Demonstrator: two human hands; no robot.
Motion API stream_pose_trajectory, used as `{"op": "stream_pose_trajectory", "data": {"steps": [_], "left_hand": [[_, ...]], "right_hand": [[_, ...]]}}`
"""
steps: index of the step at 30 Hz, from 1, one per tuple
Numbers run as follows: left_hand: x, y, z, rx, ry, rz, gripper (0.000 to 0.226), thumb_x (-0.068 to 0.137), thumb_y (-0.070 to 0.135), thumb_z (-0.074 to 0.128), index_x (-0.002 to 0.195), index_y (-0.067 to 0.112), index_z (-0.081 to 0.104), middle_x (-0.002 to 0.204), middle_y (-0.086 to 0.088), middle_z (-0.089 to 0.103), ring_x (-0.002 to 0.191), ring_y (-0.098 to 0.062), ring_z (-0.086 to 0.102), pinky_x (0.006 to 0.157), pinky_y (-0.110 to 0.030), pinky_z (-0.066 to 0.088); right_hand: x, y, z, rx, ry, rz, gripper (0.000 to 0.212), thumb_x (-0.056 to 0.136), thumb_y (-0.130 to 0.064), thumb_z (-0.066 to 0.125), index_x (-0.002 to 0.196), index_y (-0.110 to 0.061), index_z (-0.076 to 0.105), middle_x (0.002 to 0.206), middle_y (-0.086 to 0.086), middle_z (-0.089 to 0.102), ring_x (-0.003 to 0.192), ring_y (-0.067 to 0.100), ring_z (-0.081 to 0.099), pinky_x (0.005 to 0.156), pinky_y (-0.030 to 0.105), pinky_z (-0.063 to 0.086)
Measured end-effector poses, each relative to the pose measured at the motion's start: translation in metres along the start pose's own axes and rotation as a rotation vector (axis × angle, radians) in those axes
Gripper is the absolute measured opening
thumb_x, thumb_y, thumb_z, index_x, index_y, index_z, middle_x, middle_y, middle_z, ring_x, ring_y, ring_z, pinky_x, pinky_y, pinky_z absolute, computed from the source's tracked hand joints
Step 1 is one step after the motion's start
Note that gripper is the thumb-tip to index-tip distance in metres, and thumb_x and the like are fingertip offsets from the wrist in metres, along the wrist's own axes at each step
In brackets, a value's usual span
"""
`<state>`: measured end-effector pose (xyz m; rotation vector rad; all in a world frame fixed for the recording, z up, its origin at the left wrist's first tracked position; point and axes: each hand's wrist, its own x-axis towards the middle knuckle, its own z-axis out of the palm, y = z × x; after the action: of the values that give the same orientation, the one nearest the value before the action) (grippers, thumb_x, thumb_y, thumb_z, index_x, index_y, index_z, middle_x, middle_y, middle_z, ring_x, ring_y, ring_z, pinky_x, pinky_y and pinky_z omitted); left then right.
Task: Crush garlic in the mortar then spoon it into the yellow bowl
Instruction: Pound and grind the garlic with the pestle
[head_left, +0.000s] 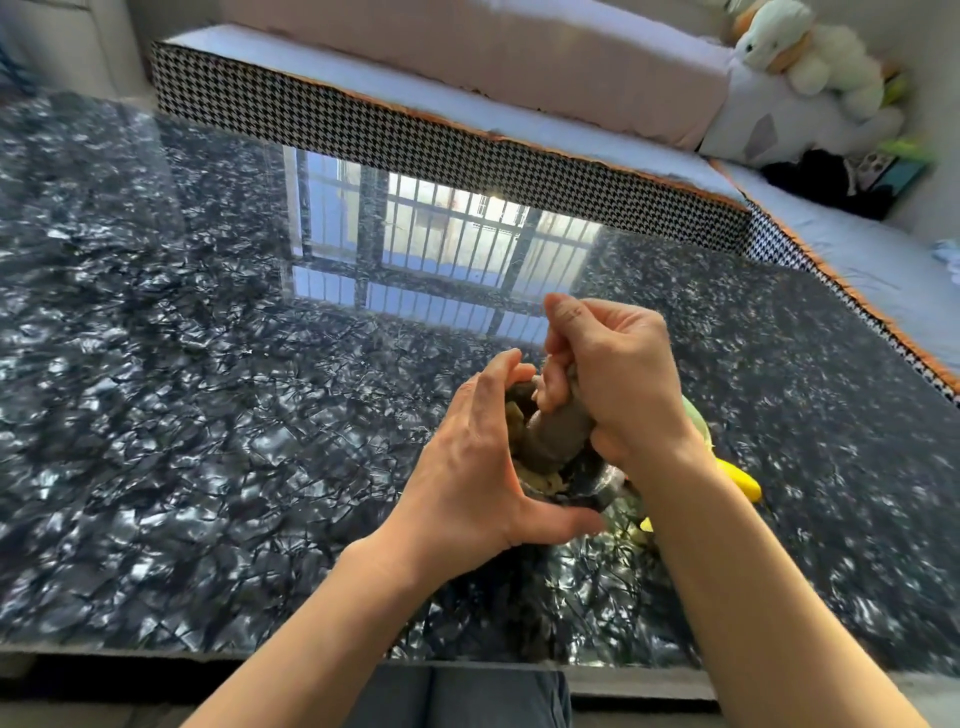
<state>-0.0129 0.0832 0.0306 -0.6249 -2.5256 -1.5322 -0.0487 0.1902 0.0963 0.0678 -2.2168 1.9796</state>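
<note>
The person is sitting at a dark, glossy marbled worktop (208, 364) that is mirroring a barred window, and both bare arms are reaching in over its near edge. The right hand (618, 379) is clenching its fingers (558, 382) round the top of a grey stone pestle (556, 436), thumb pointing up, and the pestle is tilting down into the mortar (602, 480). The left hand (467, 467) is cupping the mortar's left side, fingers curving over the far rim and thumb wrapping the near wall, so most of the stone vessel is being hidden behind the two hands. A little pale crushed garlic (545, 480) is showing at the foot of the pestle, inside the mortar. The yellow bowl (740, 480) is sitting just beyond the mortar to the right, and the right wrist and forearm are covering nearly all of it; only a bright yellow sliver of rim is peeking out, with something pale green (693, 415) above it that I cannot make out. Behind the worktop a bench with a houndstooth-patterned edge (441, 140) and orange piping is running across and turning down the right side, carrying a long pinkish cushion (493, 57) and a white plush toy (810, 57) in the corner
</note>
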Motion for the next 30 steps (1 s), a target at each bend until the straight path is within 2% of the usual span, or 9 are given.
{"op": "stream_pose_trajectory", "data": {"steps": [4,7,9,11,14,18,22,26,30], "left_hand": [[0.000,-0.002,-0.001,0.030,-0.020,0.008,0.122,0.046,0.059,0.078,0.142,0.021,0.011,0.135,0.014,0.037,0.120,0.004,0.029,0.092,0.005,0.013],[0.000,-0.002,0.000,0.011,0.005,0.002,0.123,0.045,0.056,0.080,0.142,0.023,0.011,0.123,0.034,0.029,0.116,0.010,0.025,0.091,0.006,0.014],[0.000,-0.001,0.000,0.004,0.022,-0.004,0.121,0.044,0.054,0.079,0.140,0.030,0.010,0.113,0.038,0.025,0.110,0.012,0.024,0.088,0.007,0.017],[0.000,-0.001,0.000,0.002,0.022,-0.004,0.121,0.044,0.054,0.079,0.140,0.032,0.009,0.114,0.034,0.027,0.112,0.010,0.025,0.090,0.003,0.020],[0.000,0.000,0.000,0.006,-0.002,-0.002,0.123,0.046,0.055,0.079,0.143,0.022,0.010,0.124,0.024,0.028,0.122,0.005,0.026,0.099,-0.009,0.021],[0.001,-0.002,0.000,0.029,-0.009,0.002,0.123,0.046,0.061,0.076,0.142,0.021,0.011,0.132,0.019,0.033,0.124,0.004,0.027,0.097,-0.005,0.016],[-0.001,0.000,0.000,0.005,0.018,-0.013,0.124,0.045,0.053,0.081,0.142,0.022,0.011,0.125,0.022,0.029,0.121,0.005,0.026,0.099,-0.008,0.021],[0.000,0.002,0.000,0.012,0.022,-0.021,0.125,0.045,0.050,0.083,0.143,0.023,0.009,0.135,0.012,0.033,0.125,0.000,0.027,0.101,-0.015,0.024],[-0.001,0.002,0.000,0.002,0.014,-0.014,0.124,0.046,0.051,0.082,0.143,0.023,0.009,0.124,0.024,0.027,0.121,0.005,0.025,0.098,-0.008,0.020]], "right_hand": [[0.000,-0.030,-0.012,0.128,0.010,-0.089,0.041,0.091,-0.015,0.054,0.051,-0.011,0.050,0.030,0.002,0.043,0.026,0.017,0.041,0.044,0.031,0.035],[-0.002,-0.019,-0.004,0.012,-0.011,-0.104,0.043,0.091,-0.016,0.054,0.049,-0.011,0.049,0.031,0.002,0.043,0.028,0.019,0.040,0.041,0.028,0.033],[-0.005,-0.001,0.006,-0.106,-0.045,-0.052,0.044,0.092,-0.017,0.053,0.049,-0.009,0.049,0.034,0.007,0.046,0.030,0.020,0.040,0.039,0.026,0.035],[-0.004,0.006,0.010,-0.115,-0.076,-0.003,0.044,0.092,-0.019,0.053,0.049,-0.008,0.050,0.035,0.010,0.048,0.030,0.021,0.040,0.039,0.026,0.036],[-0.001,-0.008,0.002,-0.045,-0.060,0.008,0.044,0.092,-0.017,0.054,0.048,-0.012,0.051,0.031,0.004,0.045,0.028,0.020,0.040,0.037,0.023,0.036],[0.002,-0.038,-0.009,0.087,-0.033,-0.108,0.043,0.091,-0.015,0.054,0.049,-0.012,0.050,0.029,0.002,0.043,0.026,0.019,0.039,0.042,0.029,0.036],[-0.004,-0.009,0.002,-0.118,-0.058,-0.059,0.045,0.091,-0.019,0.054,0.046,-0.012,0.050,0.033,0.006,0.046,0.030,0.021,0.039,0.039,0.025,0.034],[-0.007,0.008,0.008,-0.135,-0.075,0.002,0.050,0.092,-0.022,0.053,0.042,-0.014,0.054,0.035,0.008,0.048,0.034,0.024,0.039,0.044,0.035,0.038],[-0.005,-0.009,0.004,-0.061,-0.063,0.004,0.048,0.092,-0.020,0.055,0.044,-0.015,0.052,0.032,0.004,0.046,0.029,0.021,0.039,0.042,0.029,0.035]]}}
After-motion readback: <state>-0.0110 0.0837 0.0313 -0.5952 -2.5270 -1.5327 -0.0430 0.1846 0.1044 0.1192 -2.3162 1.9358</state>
